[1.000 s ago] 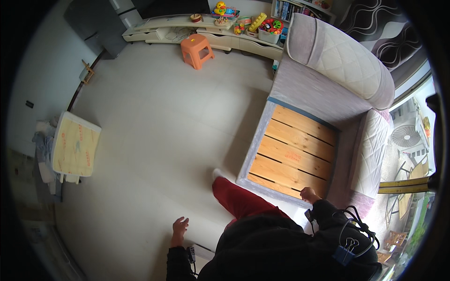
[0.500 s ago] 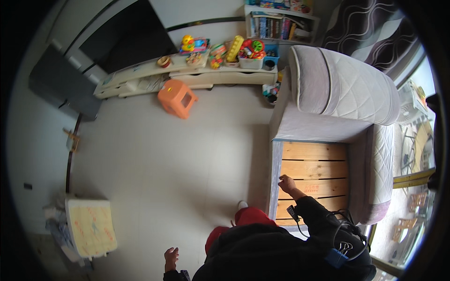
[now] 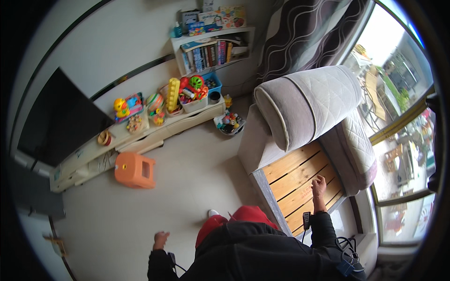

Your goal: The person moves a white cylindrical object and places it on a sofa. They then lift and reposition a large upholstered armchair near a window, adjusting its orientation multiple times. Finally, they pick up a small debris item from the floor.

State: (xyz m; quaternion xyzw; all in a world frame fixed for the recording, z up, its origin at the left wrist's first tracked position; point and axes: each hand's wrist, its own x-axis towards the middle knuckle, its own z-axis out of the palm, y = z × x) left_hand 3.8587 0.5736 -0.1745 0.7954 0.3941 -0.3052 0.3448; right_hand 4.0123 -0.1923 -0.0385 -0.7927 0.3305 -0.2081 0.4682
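Observation:
My right hand hangs above the wooden slats of the sofa base, its fingers loosely bent and apart, with nothing visible in it. Out over the pale floor, my left hand is held away from my body with fingers partly stretched and nothing seen in them. A grey rolled-back sofa cushion rests across the sofa's far end. Along the right side of the slats stands the quilted sofa back. Neither hand appears to touch the sofa.
An orange plastic stool stands on the floor by a long low cabinet with toys on it. Beyond it are a bookshelf and a tub of toys. Large windows line the right.
My view and body have turned to the right, bringing the windows further in. The right hand has shifted from the slats' left edge toward their right side; the left hand has risen slightly.

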